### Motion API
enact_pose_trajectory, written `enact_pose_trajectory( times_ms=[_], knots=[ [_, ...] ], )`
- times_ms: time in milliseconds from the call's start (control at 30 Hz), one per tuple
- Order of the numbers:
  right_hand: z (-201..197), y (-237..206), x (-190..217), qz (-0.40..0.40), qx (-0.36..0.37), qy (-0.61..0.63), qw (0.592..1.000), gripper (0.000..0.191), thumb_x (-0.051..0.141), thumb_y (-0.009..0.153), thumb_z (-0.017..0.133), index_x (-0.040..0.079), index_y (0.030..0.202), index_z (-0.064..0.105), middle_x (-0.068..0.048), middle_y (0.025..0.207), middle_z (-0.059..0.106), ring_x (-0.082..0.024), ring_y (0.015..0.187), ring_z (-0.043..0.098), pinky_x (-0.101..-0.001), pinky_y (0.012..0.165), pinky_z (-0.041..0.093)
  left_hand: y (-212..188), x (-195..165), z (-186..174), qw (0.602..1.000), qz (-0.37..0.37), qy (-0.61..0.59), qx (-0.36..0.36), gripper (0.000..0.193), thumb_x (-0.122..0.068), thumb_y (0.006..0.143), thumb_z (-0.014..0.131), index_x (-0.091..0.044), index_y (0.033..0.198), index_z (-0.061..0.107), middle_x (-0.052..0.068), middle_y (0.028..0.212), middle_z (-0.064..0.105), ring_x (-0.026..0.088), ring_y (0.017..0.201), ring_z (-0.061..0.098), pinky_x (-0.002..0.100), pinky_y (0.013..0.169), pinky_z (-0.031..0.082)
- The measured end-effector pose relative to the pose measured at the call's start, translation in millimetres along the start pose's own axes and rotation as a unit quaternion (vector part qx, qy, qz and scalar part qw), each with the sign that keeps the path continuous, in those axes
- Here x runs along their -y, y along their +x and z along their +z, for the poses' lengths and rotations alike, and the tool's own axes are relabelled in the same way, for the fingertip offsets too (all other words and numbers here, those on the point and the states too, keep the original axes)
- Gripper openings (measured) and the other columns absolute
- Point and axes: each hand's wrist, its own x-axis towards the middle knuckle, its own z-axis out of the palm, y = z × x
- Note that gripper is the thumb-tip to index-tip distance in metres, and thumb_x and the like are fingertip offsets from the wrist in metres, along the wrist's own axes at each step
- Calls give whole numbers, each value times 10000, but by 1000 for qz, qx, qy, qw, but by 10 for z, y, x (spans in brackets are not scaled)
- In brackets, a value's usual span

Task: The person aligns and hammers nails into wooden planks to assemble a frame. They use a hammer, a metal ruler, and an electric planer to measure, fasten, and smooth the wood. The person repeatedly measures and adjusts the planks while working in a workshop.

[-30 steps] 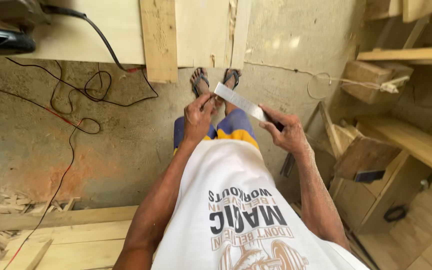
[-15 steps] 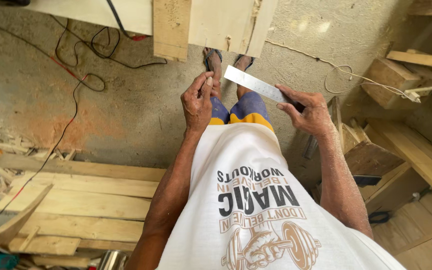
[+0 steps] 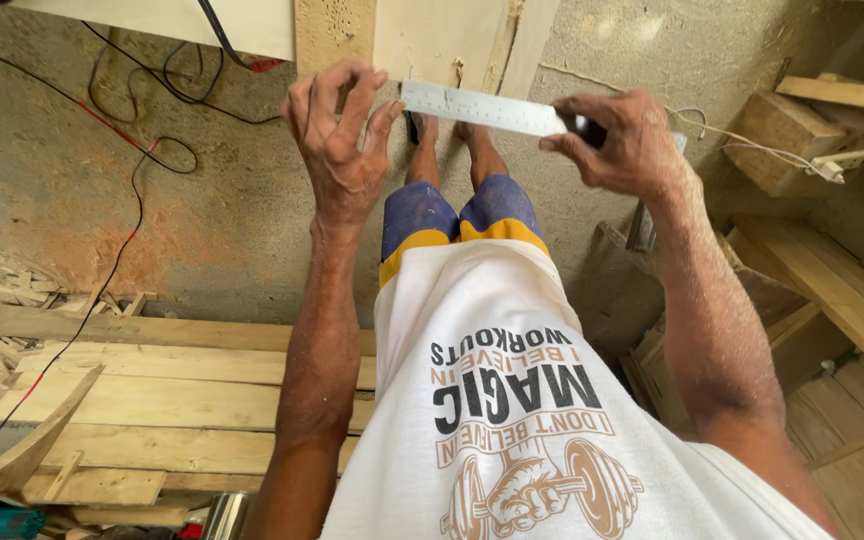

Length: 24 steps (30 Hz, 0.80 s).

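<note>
Holding steel ruler | left hand pinching end; right hand grip closed, hiding handle

Below the fingers of the left hand and the right hand, open air ran down to the bare, dusty concrete floor. Between both hands the flat steel ruler spanned the gap, barring a straight pass upward. Just beyond the fingers, pale upright wooden boards closed the way ahead. Left of the fingers, loose black and red cables trailed across the floor. Farther left and nearer the person, stacked rough wooden planks lay. To the right, wooden blocks and frames crowded the space.
</note>
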Motion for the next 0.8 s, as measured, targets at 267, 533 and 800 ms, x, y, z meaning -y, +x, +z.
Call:
enact_pose_trajectory(
  times_ms=[267,533,800],
  knots=[
    [-210,216,43,-37,2,-20,999,469,471,955,823,50,1150,757,-93,786,729,-210,666,703,-359,639,586,243,-96,-129,994,57,-25,87,209,-280,945,894,-203,1114,798,-44,1257,654,185,1214,490,445,1114,317],
    [-317,229,135,7,21,0,1000,493,507,939,808,61,1143,761,-88,748,718,-212,628,693,-362,610,581,276,-114,-54,996,51,-36,67,185,-253,936,908,-239,1086,801,-86,1207,689,155,1169,507,406,1067,330],
    [-308,232,101,4,23,-6,1000,509,525,928,812,68,1149,769,-89,740,718,-216,629,692,-379,634,585,295,-101,-69,995,55,-44,66,214,-229,917,921,-247,1089,794,-91,1199,689,153,1141,518,394,1034,322]
  ],
)
